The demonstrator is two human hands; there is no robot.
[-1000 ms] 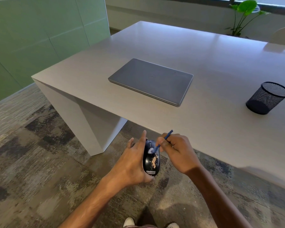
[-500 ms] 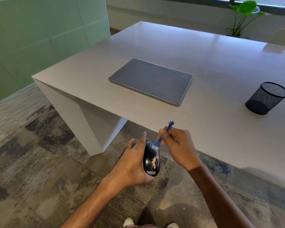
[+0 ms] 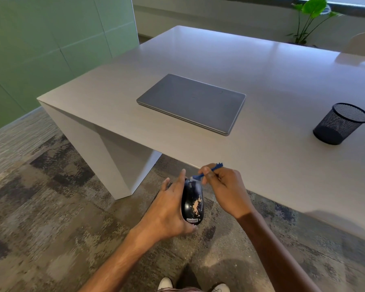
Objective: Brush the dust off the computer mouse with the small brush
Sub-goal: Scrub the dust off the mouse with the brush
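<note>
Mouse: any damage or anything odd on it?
Yes. The black mouse, held in the left hand, has an irregular pale tan patch on its back above the logo, like worn-off coating. The brush is at its front end.

Left hand (image 3: 167, 209) grips mouse (image 3: 192, 202); right hand (image 3: 226, 187) pinches blue brush (image 3: 207, 173), bristles at scroll wheel.

Laptop (image 3: 191, 103) on table (image 3: 261, 66) — cup (image 3: 340, 123) rightward
</note>
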